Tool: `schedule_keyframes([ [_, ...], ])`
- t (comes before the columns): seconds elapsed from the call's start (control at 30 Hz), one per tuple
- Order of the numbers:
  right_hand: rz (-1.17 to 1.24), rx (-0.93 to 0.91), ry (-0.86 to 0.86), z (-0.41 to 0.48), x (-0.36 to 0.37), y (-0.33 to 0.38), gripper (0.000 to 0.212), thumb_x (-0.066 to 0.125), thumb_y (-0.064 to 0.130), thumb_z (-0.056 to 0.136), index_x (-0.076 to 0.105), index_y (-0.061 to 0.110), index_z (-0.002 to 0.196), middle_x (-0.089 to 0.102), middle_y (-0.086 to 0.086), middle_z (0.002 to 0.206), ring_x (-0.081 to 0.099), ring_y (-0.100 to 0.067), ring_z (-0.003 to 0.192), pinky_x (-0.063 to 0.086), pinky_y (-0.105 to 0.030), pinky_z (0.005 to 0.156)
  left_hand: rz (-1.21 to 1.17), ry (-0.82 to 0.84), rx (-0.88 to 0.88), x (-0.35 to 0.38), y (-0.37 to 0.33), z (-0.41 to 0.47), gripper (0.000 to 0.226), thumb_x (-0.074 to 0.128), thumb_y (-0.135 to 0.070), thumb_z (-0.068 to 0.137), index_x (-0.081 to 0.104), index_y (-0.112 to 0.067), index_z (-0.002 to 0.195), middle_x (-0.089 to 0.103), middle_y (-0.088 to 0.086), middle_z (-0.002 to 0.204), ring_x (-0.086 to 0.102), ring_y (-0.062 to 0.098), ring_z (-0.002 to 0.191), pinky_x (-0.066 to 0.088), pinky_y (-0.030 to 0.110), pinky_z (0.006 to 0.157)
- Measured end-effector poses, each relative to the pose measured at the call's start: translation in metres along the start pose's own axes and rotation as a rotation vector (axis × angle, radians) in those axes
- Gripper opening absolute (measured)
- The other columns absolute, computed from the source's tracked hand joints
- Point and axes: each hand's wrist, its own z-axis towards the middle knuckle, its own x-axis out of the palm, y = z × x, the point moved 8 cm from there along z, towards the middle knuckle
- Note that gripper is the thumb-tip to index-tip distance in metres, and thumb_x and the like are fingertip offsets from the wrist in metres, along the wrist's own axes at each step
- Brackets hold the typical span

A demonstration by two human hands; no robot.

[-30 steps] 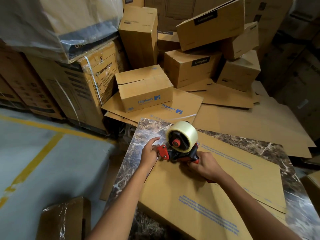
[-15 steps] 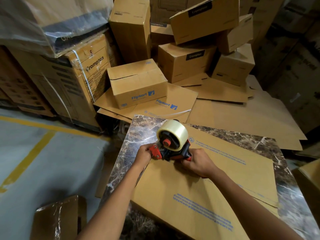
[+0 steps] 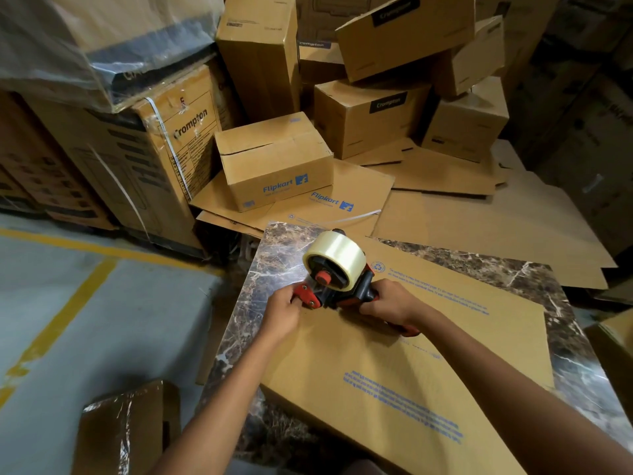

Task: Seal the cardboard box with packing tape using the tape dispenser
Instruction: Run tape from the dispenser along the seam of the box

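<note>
A flattened cardboard box [image 3: 411, 365] with blue print lies on a marble-patterned table [image 3: 274, 255]. A red and black tape dispenser [image 3: 337, 286] carrying a roll of clear tape [image 3: 337, 253] stands at the box's far left end. My right hand [image 3: 390, 303] grips the dispenser's handle. My left hand [image 3: 284, 311] pinches the dispenser's red front end, where the tape comes out, at the box's left edge. The tape's free end is hidden under my fingers.
A Flipkart box [image 3: 274, 159] sits on flat cardboard sheets [image 3: 445, 214] beyond the table. Stacked Crompton cartons [image 3: 370, 114] fill the back and left. A plastic-wrapped parcel [image 3: 126, 430] stands on the grey floor at lower left, near yellow floor lines [image 3: 58, 323].
My left hand went from resting open beside the dispenser to gripping its red front end. The view has shifted slightly; the dispenser stays at the same spot on the box.
</note>
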Motion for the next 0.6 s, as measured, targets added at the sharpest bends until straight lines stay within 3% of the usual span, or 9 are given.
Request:
schedule_keyframes([
  [0.07,0.038,0.046,0.039,0.003,0.003,-0.001,0.015,0.069,0.03,0.075,0.063,0.016,0.077,0.066,-0.004,0.075,0.058,-0.016,0.063,0.045,-0.029,0.059,-0.051,0.101,-0.042,0.006,0.003,-0.004,0.035,0.046,0.001,0.097,0.065,-0.023,0.081,0.067,-0.012,0.078,0.061,0.006,0.077,0.041,0.02,0.065],
  [0.2,0.122,0.052,0.09,0.003,0.006,-0.002,0.011,0.066,0.022,0.075,0.066,0.012,0.071,0.068,-0.003,0.062,0.06,-0.017,0.051,0.054,-0.034,0.058,-0.122,0.219,-0.127,0.016,0.013,-0.007,0.032,0.041,-0.008,0.103,0.06,-0.033,0.097,0.063,-0.011,0.103,0.055,0.008,0.104,0.038,0.018,0.078],
  [0.3,0.104,0.047,0.084,0.003,0.006,-0.002,0.017,0.068,0.026,0.081,0.063,0.014,0.069,0.064,-0.001,0.06,0.058,-0.017,0.051,0.049,-0.031,0.055,-0.128,0.224,-0.161,0.017,0.021,-0.005,0.032,0.039,-0.009,0.104,0.059,-0.034,0.099,0.06,-0.011,0.11,0.052,0.008,0.112,0.037,0.023,0.088],
  [0.37,0.047,0.025,0.043,0.003,0.005,-0.001,0.03,0.07,0.041,0.08,0.062,0.015,0.068,0.064,-0.004,0.065,0.057,-0.018,0.056,0.044,-0.031,0.056,-0.131,0.217,-0.177,0.019,0.024,-0.004,0.032,0.039,-0.006,0.103,0.061,-0.028,0.098,0.061,-0.01,0.107,0.053,0.007,0.109,0.038,0.016,0.087],
  [0.47,0.013,0.003,0.023,0.002,0.004,-0.002,0.04,0.068,0.056,0.076,0.06,0.019,0.066,0.064,-0.004,0.068,0.059,-0.021,0.065,0.042,-0.032,0.057,-0.111,0.217,-0.156,0.02,0.019,-0.006,0.024,0.038,-0.004,0.103,0.06,-0.012,0.11,0.061,-0.005,0.105,0.052,-0.003,0.095,0.037,-0.003,0.069],
  [0.6,0.014,0.034,0.029,-0.008,-0.003,-0.021,0.043,0.07,0.063,0.072,0.059,0.021,0.065,0.063,-0.002,0.069,0.059,-0.02,0.065,0.042,-0.032,0.058,-0.113,0.203,-0.121,0.016,0.013,-0.008,0.033,0.038,-0.008,0.104,0.052,-0.005,0.134,0.052,-0.006,0.13,0.047,0.008,0.122,0.036,-0.004,0.077],
])
